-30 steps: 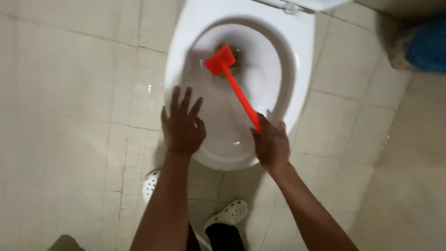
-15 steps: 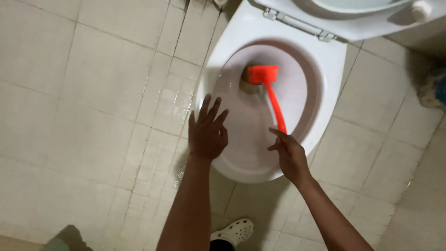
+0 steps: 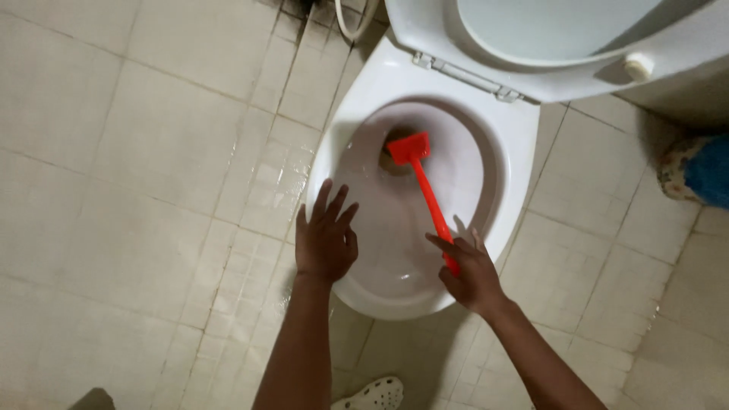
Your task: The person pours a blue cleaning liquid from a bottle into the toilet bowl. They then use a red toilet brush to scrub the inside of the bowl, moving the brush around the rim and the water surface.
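Shifted since the earlier frame: brush head now sitting deeper toward the back of the bowl, both hands appearing lower in view, raised seat and lid entering at top.

Fingers (image 3: 454,247) of right hand (image 3: 469,273) wrapping loosely around the lower end of the red toilet brush (image 3: 425,193), index and middle partly extended along the handle rather than clenched; grip closed on the handle. Fingers (image 3: 328,203) of left hand (image 3: 326,241) spreading apart, palm down, resting on or just above the near-left rim of the white toilet bowl (image 3: 524,152); contact not certain, nothing held.

Scrubbing well probably calling for a firmer full-finger grip, keeping the bristles pressed against the porcelain, working in short strokes around the drain opening, bracing with the free hand to steady the body.

Brush lying inside the bowl, long axis running diagonally from the right hand at lower right up to the rectangular head at upper left; head pointing away from the person, toward the drain at the back of the bowl, handle tilting downward into it.

Around: wet tiled floor (image 3: 152,152), pale perforated clog (image 3: 376,395) at bottom edge, blue object (image 3: 702,171) at right.
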